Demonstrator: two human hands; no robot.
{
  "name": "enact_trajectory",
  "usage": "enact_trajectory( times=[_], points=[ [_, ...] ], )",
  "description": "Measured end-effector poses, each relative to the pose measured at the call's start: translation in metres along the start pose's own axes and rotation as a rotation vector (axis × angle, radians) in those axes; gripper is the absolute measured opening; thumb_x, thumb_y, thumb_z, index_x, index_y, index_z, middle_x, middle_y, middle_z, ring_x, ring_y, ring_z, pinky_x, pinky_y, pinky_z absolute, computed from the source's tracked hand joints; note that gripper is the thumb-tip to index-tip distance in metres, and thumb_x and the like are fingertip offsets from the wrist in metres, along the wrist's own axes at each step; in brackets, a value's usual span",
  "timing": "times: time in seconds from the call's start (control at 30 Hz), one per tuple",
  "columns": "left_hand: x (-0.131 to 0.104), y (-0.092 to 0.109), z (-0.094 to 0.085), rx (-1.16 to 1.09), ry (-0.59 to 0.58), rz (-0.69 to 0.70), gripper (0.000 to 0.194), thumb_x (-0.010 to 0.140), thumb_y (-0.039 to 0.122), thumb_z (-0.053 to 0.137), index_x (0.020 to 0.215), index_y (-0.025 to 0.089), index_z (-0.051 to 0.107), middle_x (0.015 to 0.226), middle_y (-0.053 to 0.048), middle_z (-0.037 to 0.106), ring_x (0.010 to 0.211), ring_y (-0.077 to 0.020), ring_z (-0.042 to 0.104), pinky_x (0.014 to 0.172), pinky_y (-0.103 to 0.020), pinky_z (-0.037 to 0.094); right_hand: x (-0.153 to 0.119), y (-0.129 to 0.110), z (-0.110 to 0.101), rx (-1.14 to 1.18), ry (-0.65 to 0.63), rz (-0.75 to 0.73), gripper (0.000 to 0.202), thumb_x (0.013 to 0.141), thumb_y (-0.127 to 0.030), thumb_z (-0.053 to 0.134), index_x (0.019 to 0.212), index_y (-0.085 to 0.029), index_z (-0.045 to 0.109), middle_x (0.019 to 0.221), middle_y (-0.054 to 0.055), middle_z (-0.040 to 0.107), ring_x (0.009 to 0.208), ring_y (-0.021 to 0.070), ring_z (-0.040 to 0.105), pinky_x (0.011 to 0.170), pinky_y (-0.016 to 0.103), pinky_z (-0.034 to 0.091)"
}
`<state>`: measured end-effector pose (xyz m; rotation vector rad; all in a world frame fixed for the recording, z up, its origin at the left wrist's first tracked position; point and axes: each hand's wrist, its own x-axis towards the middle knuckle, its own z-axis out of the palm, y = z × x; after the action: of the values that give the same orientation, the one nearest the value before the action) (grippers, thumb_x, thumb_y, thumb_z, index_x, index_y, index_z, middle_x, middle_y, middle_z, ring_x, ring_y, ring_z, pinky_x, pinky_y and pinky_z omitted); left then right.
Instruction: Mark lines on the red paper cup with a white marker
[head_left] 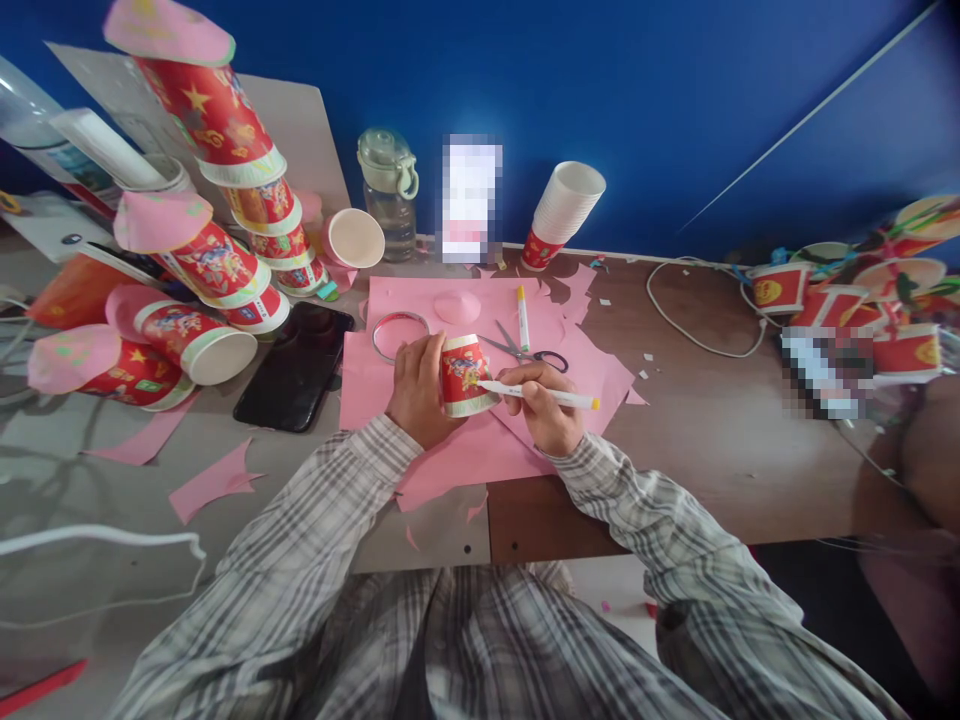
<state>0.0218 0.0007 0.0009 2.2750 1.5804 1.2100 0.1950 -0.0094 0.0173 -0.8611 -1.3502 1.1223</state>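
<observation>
My left hand (421, 390) is closed round the left side of a red printed paper cup (463, 368), which is upside down or tilted above the pink paper (450, 470). In my right hand (551, 410) is a white marker (566, 398) with a yellow end. Its tip meets the cup's printed side. Behind the hands lie scissors (517, 348) with dark handles, a second marker (523, 318) with yellow and green ends, a roll of tape (400, 337) and a pink paper cone (457, 306).
Decorated cup towers with pink cone tops (169, 220) crowd the left, beside a black phone (292, 365). At the back are a water bottle (390, 195), a lit screen (471, 200) and stacked cups (564, 210). A white cable (701, 345) and more red cups (832, 310) occupy the right.
</observation>
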Motion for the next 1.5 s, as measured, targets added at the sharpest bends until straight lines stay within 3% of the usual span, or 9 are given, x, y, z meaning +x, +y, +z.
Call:
enact_trajectory(
  times=[0.73,1.13,1.33,1.5],
  points=[
    [-0.0008,-0.0010,0.0007,-0.004,-0.013,-0.008,0.088,0.066,0.055,0.062,0.129,0.009,0.023,0.122,-0.020,0.045,0.115,-0.0317,0.043,0.106,-0.055,0.029,-0.0019,-0.0035,-0.0018,-0.070,-0.090,0.031,0.027,0.082,-0.039,0.050,0.087,-0.016,0.062,0.054,0.001,0.055,0.047,0.0141,0.049,0.046,0.029,0.041],
    [-0.0005,-0.0007,0.0010,0.000,-0.012,-0.011,0.086,0.067,0.056,0.060,0.129,0.008,0.024,0.121,-0.020,0.045,0.115,-0.0315,0.043,0.106,-0.055,0.028,-0.0013,-0.0079,-0.0025,-0.129,-0.128,-0.007,0.019,0.082,-0.031,0.050,0.086,-0.017,0.063,0.056,0.001,0.056,0.047,0.0139,0.050,0.045,0.028,0.040],
    [-0.0007,-0.0002,0.0007,0.001,-0.022,-0.015,0.086,0.067,0.056,0.060,0.129,0.008,0.024,0.122,-0.020,0.045,0.115,-0.0316,0.043,0.106,-0.055,0.028,-0.0018,-0.0075,-0.0031,-0.146,-0.123,-0.013,0.019,0.081,-0.031,0.050,0.086,-0.018,0.063,0.057,0.001,0.057,0.047,0.0140,0.050,0.046,0.028,0.040],
    [-0.0005,0.0004,0.0007,-0.005,-0.007,-0.024,0.085,0.067,0.054,0.061,0.129,0.011,0.023,0.121,-0.019,0.046,0.115,-0.0320,0.043,0.106,-0.056,0.028,-0.0003,-0.0048,-0.0014,-0.102,-0.033,-0.002,0.022,0.081,-0.035,0.049,0.085,-0.017,0.063,0.052,0.000,0.054,0.045,0.0146,0.049,0.047,0.030,0.040]
  ],
)
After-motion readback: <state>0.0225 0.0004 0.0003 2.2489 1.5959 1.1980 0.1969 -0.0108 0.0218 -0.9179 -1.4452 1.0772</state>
